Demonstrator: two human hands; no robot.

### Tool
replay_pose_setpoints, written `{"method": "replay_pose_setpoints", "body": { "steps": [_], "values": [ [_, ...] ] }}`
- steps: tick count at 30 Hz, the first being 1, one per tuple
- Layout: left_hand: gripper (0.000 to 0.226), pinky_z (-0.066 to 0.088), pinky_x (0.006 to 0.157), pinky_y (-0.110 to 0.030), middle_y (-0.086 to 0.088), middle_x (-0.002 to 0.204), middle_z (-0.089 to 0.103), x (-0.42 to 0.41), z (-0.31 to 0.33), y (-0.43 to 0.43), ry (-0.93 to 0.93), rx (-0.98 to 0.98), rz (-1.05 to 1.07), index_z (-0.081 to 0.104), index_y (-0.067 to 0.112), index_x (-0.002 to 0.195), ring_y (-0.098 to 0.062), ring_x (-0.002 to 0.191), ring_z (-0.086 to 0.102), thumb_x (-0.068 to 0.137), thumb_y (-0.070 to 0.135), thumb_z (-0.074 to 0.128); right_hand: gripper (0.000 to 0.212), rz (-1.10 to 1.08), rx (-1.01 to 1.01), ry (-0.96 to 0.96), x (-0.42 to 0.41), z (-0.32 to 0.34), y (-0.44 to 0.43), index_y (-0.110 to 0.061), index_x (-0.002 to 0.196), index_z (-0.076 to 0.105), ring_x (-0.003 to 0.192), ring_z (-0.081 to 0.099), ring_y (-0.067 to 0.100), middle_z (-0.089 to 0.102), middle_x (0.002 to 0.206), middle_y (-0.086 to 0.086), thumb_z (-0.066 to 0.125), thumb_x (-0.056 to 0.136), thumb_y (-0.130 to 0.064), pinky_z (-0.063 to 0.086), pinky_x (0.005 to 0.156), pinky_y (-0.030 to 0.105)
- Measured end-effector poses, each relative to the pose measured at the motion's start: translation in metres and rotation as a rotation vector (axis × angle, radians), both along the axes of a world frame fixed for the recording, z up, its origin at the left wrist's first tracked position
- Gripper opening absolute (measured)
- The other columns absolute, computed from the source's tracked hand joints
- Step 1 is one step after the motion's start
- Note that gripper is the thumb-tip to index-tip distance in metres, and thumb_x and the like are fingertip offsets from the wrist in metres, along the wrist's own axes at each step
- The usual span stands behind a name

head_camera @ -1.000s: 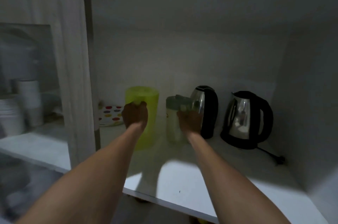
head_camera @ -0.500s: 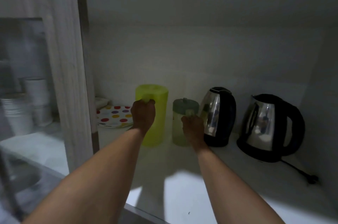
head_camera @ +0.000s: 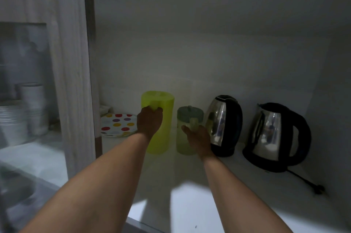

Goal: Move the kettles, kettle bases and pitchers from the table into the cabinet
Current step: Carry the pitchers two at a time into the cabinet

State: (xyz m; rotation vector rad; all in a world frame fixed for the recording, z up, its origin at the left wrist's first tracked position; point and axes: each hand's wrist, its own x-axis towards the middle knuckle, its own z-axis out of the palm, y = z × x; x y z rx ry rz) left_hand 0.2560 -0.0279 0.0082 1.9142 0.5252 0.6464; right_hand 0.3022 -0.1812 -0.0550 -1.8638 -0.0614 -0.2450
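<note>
Inside the dim cabinet, a tall lime-green pitcher point(head_camera: 164, 118) stands upright on the white shelf point(head_camera: 237, 185). My left hand point(head_camera: 149, 122) is wrapped around its handle. To its right stands a shorter clear pitcher point(head_camera: 183, 137) with a grey-green lid. My right hand point(head_camera: 197, 138) sits at its handle, fingers loosely curled around it. Further right, two steel-and-black kettles stand side by side, the nearer kettle point(head_camera: 224, 124) close to my right hand, the far kettle point(head_camera: 275, 135) on its black base with a cord point(head_camera: 303, 181) trailing right.
A stack of polka-dot plates point(head_camera: 118, 124) lies at the back left of the shelf, beside the lime pitcher. The cabinet's wooden divider point(head_camera: 74, 73) rises on the left. Behind glass further left are white bowls point(head_camera: 11, 118) and cups point(head_camera: 33, 99).
Both pitchers have gone deeper into the cabinet and now rest on the shelf. My right hand's grip on the small pitcher's handle has loosened. The view has shifted closer.
</note>
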Motion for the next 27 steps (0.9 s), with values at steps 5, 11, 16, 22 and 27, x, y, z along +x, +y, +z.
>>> {"method": "replay_pose_setpoints", "body": {
  "steps": [5, 11, 16, 22, 27],
  "values": [
    [0.08, 0.042, 0.103, -0.045, -0.018, 0.138, 0.05, -0.012, 0.001, -0.002, 0.136, 0.117, 0.02, 0.04, 0.006, 0.138, -0.04, 0.128, 0.046, 0.081, 0.055, 0.068, 0.058, -0.035, -0.147, -0.015, -0.009, 0.01, -0.009, 0.003, 0.112, 0.063, 0.102, 0.067, 0.029, 0.068, 0.108, 0.017, 0.079, 0.082, -0.045, 0.038, 0.056, 0.027],
    [0.101, 0.03, 0.106, -0.051, -0.02, 0.151, 0.027, -0.048, 0.01, -0.014, 0.232, 0.138, 0.08, 0.011, 0.007, 0.15, -0.04, 0.139, 0.027, 0.082, 0.052, 0.07, 0.072, -0.095, -0.354, -0.062, -0.048, 0.035, -0.018, -0.006, 0.128, 0.057, 0.122, 0.06, 0.032, 0.063, 0.13, 0.015, 0.071, 0.081, -0.058, 0.05, 0.095, 0.037],
    [0.108, 0.027, 0.113, -0.048, -0.021, 0.155, 0.022, -0.087, 0.017, -0.022, 0.268, 0.193, -0.048, -0.008, 0.006, 0.154, -0.041, 0.142, 0.024, 0.087, 0.043, 0.068, 0.064, -0.171, -0.514, -0.098, -0.112, 0.061, -0.026, -0.009, 0.137, 0.051, 0.128, 0.056, 0.034, 0.057, 0.14, 0.017, 0.064, 0.089, -0.05, 0.05, 0.101, 0.039],
    [0.055, 0.047, 0.093, -0.039, -0.017, 0.124, 0.056, -0.153, 0.018, -0.018, 0.154, 0.442, -0.259, 0.043, 0.004, 0.129, -0.038, 0.118, 0.055, 0.089, 0.032, 0.067, 0.041, -0.217, -0.638, -0.097, -0.191, 0.076, -0.022, -0.004, 0.129, 0.052, 0.127, 0.052, 0.04, 0.053, 0.136, 0.021, 0.051, 0.098, -0.031, 0.047, 0.103, 0.045],
    [0.047, 0.048, 0.093, -0.041, -0.019, 0.121, 0.061, -0.217, 0.027, 0.002, 0.014, 0.615, -0.3, 0.046, 0.012, 0.131, -0.039, 0.115, 0.057, 0.092, 0.035, 0.059, 0.051, -0.199, -0.689, -0.169, -0.242, 0.081, -0.004, -0.008, 0.144, 0.043, 0.14, 0.039, 0.037, 0.046, 0.147, 0.019, 0.049, 0.097, -0.028, 0.037, 0.112, 0.052]
  ]
}}
